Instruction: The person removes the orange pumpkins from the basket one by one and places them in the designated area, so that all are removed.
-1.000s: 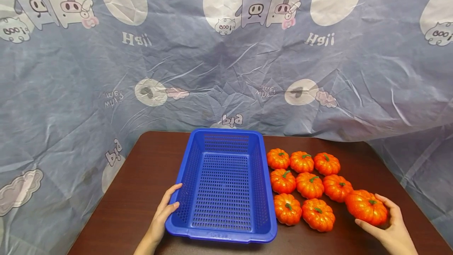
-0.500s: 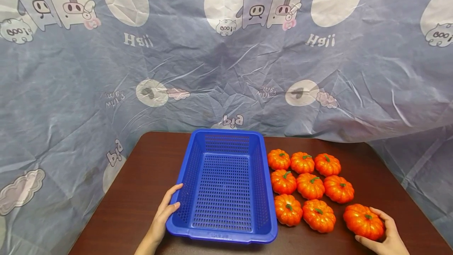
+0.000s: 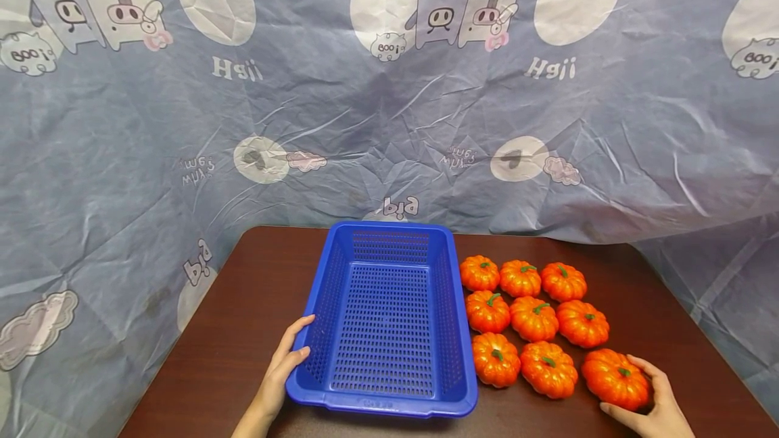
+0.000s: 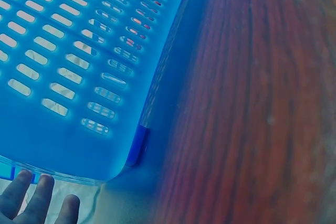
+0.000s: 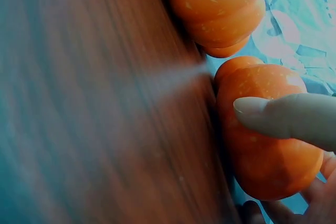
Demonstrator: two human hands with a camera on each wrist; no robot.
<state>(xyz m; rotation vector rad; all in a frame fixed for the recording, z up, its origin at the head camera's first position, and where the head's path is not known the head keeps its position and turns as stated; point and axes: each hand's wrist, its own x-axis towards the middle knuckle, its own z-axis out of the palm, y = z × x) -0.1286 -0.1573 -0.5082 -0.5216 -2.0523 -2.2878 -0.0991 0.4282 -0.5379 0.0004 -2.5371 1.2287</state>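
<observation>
In the head view, my right hand (image 3: 654,404) holds an orange toy pumpkin (image 3: 615,378) with a green stem, thumb at the near side and fingers round the right. The right wrist view shows the thumb (image 5: 278,116) lying across this pumpkin (image 5: 268,166), low at the tabletop. My left hand (image 3: 280,370) grips the left rim of a blue plastic basket (image 3: 383,403) near its front corner. In the left wrist view, several fingertips (image 4: 44,182) are at the rim, beside the basket's slotted wall (image 4: 58,135).
Several more pumpkins (image 3: 533,319) stand in rows between the basket and the held pumpkin. Another pumpkin (image 5: 220,9) sits just beyond it in the right wrist view. The dark brown table (image 3: 243,303) meets a grey-blue printed cloth (image 3: 377,120) behind.
My right hand has lowered the pumpkin and drawn it nearer, then shifted it left, closer to the front row. The left hand and the basket have stayed in place.
</observation>
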